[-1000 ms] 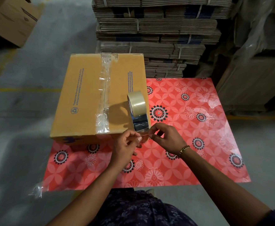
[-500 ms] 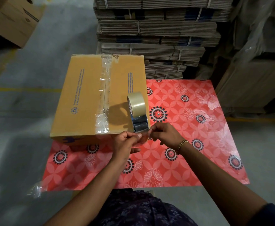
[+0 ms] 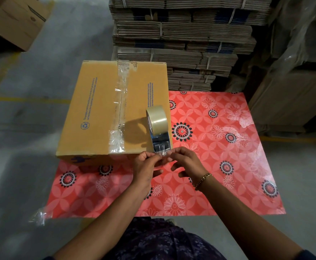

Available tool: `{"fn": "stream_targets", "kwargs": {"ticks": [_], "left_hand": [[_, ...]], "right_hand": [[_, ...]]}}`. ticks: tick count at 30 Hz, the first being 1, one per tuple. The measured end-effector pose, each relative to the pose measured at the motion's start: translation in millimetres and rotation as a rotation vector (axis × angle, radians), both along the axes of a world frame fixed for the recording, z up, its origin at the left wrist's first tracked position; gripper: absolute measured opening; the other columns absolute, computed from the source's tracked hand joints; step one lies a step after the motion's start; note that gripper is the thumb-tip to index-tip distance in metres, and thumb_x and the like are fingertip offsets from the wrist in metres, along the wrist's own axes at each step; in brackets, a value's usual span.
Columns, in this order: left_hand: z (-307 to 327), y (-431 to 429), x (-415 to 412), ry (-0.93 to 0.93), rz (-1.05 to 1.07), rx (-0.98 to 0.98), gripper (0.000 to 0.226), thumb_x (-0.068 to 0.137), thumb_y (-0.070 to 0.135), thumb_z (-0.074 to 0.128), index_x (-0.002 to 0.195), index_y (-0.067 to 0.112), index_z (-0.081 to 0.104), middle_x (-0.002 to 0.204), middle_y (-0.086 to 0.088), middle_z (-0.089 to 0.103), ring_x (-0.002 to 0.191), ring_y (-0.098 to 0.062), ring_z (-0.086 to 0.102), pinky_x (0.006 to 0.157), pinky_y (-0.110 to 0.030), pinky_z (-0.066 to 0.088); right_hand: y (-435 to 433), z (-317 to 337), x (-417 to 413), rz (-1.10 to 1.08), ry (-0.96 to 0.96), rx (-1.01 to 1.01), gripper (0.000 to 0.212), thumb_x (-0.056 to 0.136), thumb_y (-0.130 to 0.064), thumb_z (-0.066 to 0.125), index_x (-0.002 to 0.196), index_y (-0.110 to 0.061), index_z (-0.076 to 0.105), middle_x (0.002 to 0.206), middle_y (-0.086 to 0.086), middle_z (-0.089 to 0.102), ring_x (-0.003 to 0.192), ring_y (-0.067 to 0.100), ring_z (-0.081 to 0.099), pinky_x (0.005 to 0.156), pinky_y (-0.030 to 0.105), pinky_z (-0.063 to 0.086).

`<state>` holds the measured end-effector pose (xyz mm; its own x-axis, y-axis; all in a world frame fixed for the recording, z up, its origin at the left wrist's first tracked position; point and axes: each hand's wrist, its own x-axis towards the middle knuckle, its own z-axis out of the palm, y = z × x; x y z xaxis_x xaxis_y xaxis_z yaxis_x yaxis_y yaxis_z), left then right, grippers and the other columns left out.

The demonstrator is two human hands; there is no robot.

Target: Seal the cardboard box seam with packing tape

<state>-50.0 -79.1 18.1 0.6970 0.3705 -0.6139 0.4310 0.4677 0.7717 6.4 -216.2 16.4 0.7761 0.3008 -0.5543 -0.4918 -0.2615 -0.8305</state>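
Brown cardboard box (image 3: 101, 113) on a red flowered surface (image 3: 219, 156), centre seam (image 3: 120, 109) already under clear tape. Tape dispenser (image 3: 158, 126) on the box's near right corner. Left hand (image 3: 147, 166) and right hand (image 3: 186, 163) pinching its loose tape end (image 3: 162, 154). Probably finishing.

Both hands (image 3: 169, 163) have seemingly closed together on tape end (image 3: 162, 153).

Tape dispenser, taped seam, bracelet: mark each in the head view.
tape dispenser (image 3: 156, 119), head view, on the outer face of the tape roll.
taped seam (image 3: 120, 107), head view, on the clear strip midway along the box top.
bracelet (image 3: 202, 180), head view, on the gold chain at the right wrist.
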Motion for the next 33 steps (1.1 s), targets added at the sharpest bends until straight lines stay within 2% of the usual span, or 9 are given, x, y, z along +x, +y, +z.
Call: {"fn": "stream_targets", "kwargs": {"ticks": [3,8,10,14,18,22,25,29,33], "left_hand": [[-1.9,1.0,-1.1,-0.01,-0.011,-0.008,0.017,0.085,0.015,0.075,0.083,0.014,0.059,0.077,-0.008,0.077,0.074,-0.017,0.074,0.048,-0.021,0.049],[-4.2,1.7,-2.2,-0.004,-0.003,-0.005,0.015,0.087,0.01,0.074,0.084,0.012,0.059,0.071,-0.003,0.075,0.068,-0.012,0.07,0.047,-0.022,0.05],[-3.4,1.5,-2.2,-0.008,0.014,-0.013,0.022,0.086,0.01,0.076,0.086,0.013,0.055,0.07,-0.003,0.074,0.068,-0.013,0.072,0.046,-0.022,0.05],[-1.8,3.7,-3.4,-0.023,0.033,-0.026,0.038,0.083,0.013,0.081,0.089,0.016,0.044,0.084,-0.012,0.077,0.073,-0.017,0.076,0.045,-0.023,0.051],[-0.3,0.8,-9.1,-0.014,-0.033,-0.015,0.031,0.084,0.028,0.08,0.101,0.01,0.062,0.092,-0.008,0.081,0.086,-0.024,0.078,0.051,-0.026,0.053],[-0.9,-4.2,-9.8,-0.005,-0.111,-0.099,0.029,0.085,0.035,0.078,0.105,0.015,0.073,0.1,-0.004,0.081,0.094,-0.021,0.078,0.053,-0.024,0.054],[-0.9,-4.3,-7.7,0.013,-0.103,-0.125,0.016,0.089,0.031,0.074,0.1,0.019,0.075,0.099,-0.005,0.081,0.09,-0.017,0.078,0.054,-0.023,0.053],[-3.1,-0.4,-5.7,0.006,-0.123,-0.09,0.017,0.093,0.028,0.07,0.101,0.014,0.075,0.096,-0.007,0.081,0.084,-0.016,0.077,0.052,-0.022,0.053],[-5.1,0.3,-5.8,-0.039,-0.149,-0.042,0.015,0.097,0.023,0.065,0.099,0.013,0.075,0.092,-0.006,0.081,0.081,-0.017,0.078,0.05,-0.022,0.054]], "right_hand": [[9.6,-2.6,-5.0,-0.027,0.013,0.032,0.025,0.088,-0.034,0.073,0.093,-0.01,0.069,0.08,0.005,0.072,0.06,0.013,0.062,0.046,0.022,0.041],[13.3,-5.9,-2.0,-0.059,-0.074,0.019,0.012,0.089,-0.021,0.072,0.08,-0.013,0.07,0.08,0.019,0.073,0.055,0.011,0.058,0.042,0.021,0.039],[11.5,-5.4,-1.5,-0.079,-0.06,0.019,0.012,0.088,-0.019,0.073,0.081,-0.01,0.07,0.076,0.017,0.072,0.054,0.011,0.057,0.041,0.021,0.038],[8.1,-1.3,-0.7,-0.111,0.017,0.057,0.015,0.087,-0.017,0.074,0.088,-0.002,0.071,0.072,0.008,0.07,0.054,0.012,0.056,0.041,0.019,0.036],[8.8,1.2,-0.4,-0.101,0.056,0.085,0.01,0.085,-0.019,0.074,0.084,-0.009,0.071,0.073,0.007,0.069,0.053,0.011,0.057,0.043,0.02,0.037],[8.8,1.0,1.7,-0.085,0.068,0.078,0.009,0.086,-0.013,0.069,0.078,-0.014,0.071,0.069,0.003,0.069,0.054,0.01,0.059,0.045,0.02,0.037],[5.4,1.9,5.1,-0.062,0.081,0.081,0.011,0.085,-0.017,0.072,0.075,-0.016,0.073,0.071,0.004,0.071,0.054,0.01,0.058,0.045,0.02,0.036],[0.8,5.6,12.0,0.031,0.062,0.053,0.014,0.084,-0.025,0.076,0.081,-0.012,0.073,0.072,0.002,0.074,0.057,0.008,0.06,0.048,0.02,0.037],[-5.2,9.1,19.8,0.114,0.095,0.046,0.013,0.086,-0.027,0.074,0.079,-0.016,0.074,0.076,0.0,0.075,0.063,0.009,0.063,0.049,0.02,0.038]]}}
